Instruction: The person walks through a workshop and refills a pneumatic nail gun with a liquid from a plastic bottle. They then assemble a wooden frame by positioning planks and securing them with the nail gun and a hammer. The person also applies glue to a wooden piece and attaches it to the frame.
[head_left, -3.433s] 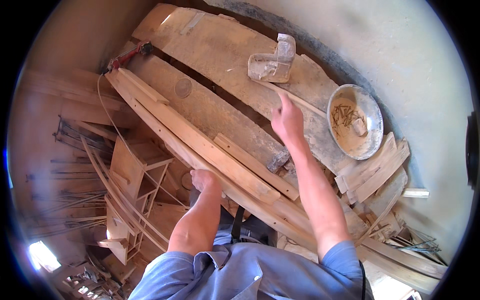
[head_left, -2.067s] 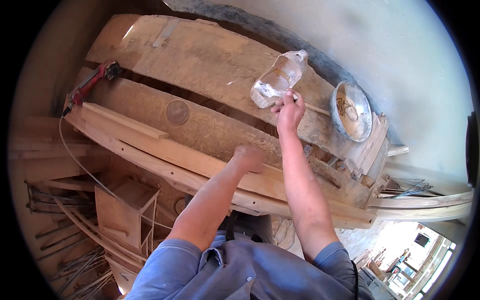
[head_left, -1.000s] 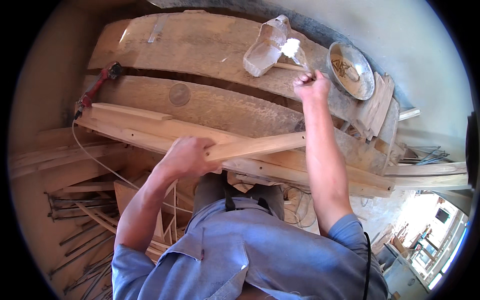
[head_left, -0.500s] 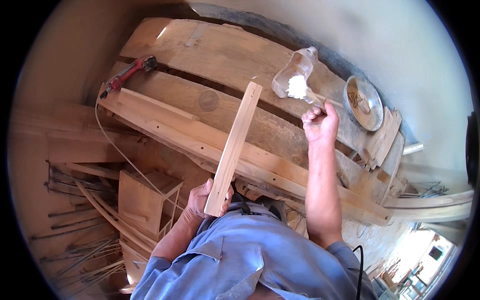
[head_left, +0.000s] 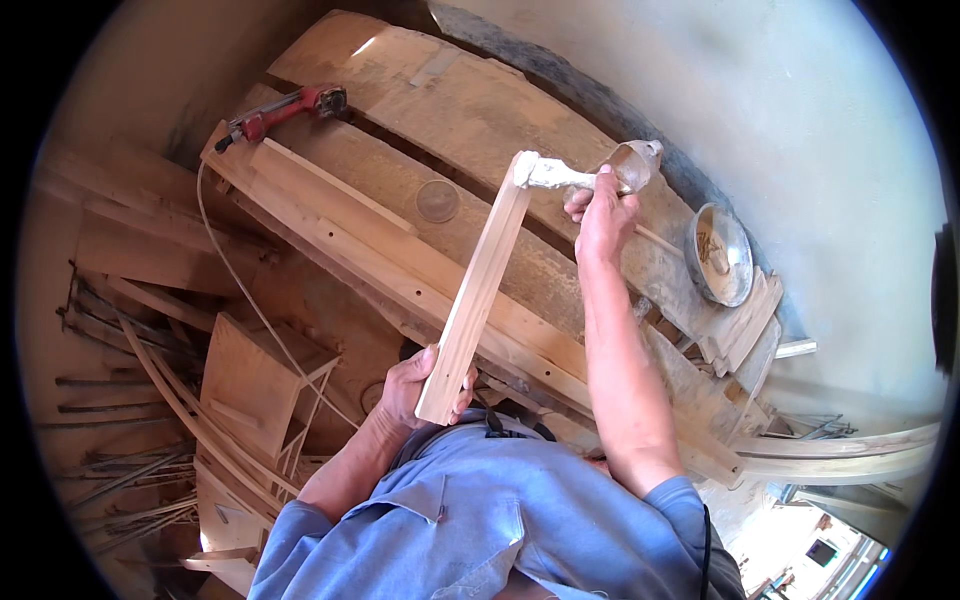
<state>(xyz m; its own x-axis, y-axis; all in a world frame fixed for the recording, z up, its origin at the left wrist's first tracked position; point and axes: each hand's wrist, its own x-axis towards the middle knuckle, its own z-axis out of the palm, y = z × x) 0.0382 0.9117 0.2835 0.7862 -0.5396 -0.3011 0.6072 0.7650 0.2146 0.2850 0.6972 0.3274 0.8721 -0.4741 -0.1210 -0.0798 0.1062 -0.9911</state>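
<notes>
My left hand (head_left: 408, 385) is closed around the near end of a pale wooden strip (head_left: 478, 290), which slants up and away over the bench. My right hand (head_left: 605, 215) grips the thin wooden handle of a brush (head_left: 553, 173). Thick white paste, looking like wood glue, coats its bristles, and they touch the far end of the strip. Just beyond that hand stands a cut-open, cloudy plastic bottle (head_left: 640, 160), partly hidden by the fingers.
A plank workbench (head_left: 540, 125) with gaps between its boards lies ahead. On it are a red nail gun (head_left: 275, 112) with a hose, a long drilled board (head_left: 385, 268), and a metal bowl (head_left: 740, 245) of small nails. Wooden offcuts (head_left: 745, 325) lie at right; a wooden cabinet (head_left: 250, 385) stands lower left.
My right hand has brought the brush left from the cut bottle onto the strip's far end. My left hand still holds the strip. The whole view has shifted slightly.
</notes>
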